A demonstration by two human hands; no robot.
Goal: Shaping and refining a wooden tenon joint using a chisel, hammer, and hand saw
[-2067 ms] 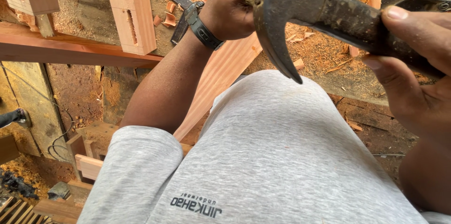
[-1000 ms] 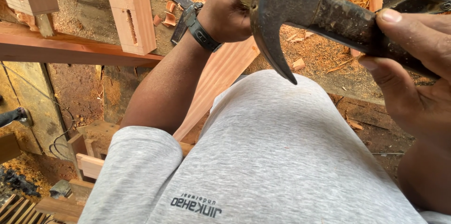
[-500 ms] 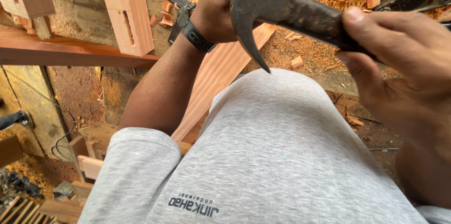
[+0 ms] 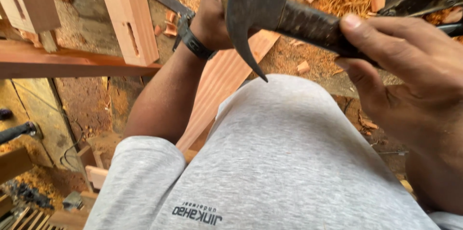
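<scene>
Honestly, the right hand was clamped around the claw hammer handle for control, while the left hand, fingers hidden, steadied the plank underneath, grip unclear.

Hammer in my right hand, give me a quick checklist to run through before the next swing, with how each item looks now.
1. Right hand closed on the hammer handle: ok, fingers wrapped around it.
2. Claw tip clear of the knee: not ok, it points down just above the grey shorts.
3. Left hand out of the hammer's path: not ok, it sits right behind the head.
4. Plank held steady: cannot tell, its support is hidden.
5. Striking face: cannot tell, out of view.
</scene>
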